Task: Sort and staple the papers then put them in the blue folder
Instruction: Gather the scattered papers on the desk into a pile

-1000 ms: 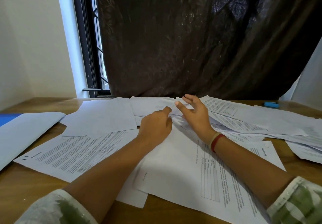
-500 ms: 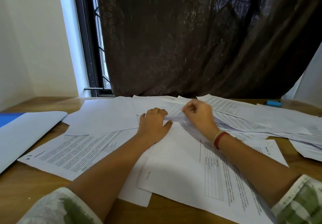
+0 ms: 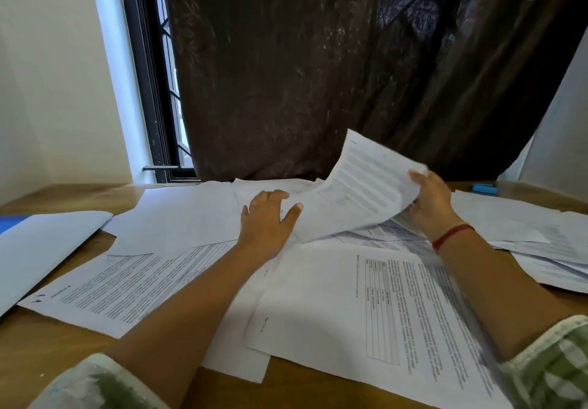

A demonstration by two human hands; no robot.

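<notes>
Several loose printed papers [image 3: 366, 297] lie scattered over the wooden table [image 3: 47, 345]. My right hand [image 3: 428, 205] grips one printed sheet [image 3: 362, 186] by its right edge and holds it lifted and curled above the pile. My left hand [image 3: 267, 217] lies flat with spread fingers on the papers just left of that sheet, its thumb touching the sheet's lower edge. The blue folder [image 3: 9, 222] shows only as a blue corner at the far left, under a large white sheet [image 3: 41, 249]. A small blue object, perhaps the stapler [image 3: 483, 188], lies at the back right.
A dark curtain [image 3: 350, 74] hangs right behind the table's far edge, with a window frame [image 3: 149, 90] to its left. More papers [image 3: 547, 243] are heaped at the right. Bare wood shows along the front left.
My right hand pinched a sheet from the middle of the pile and lifted it up to the right. My left hand opened and spread flat on the papers.
</notes>
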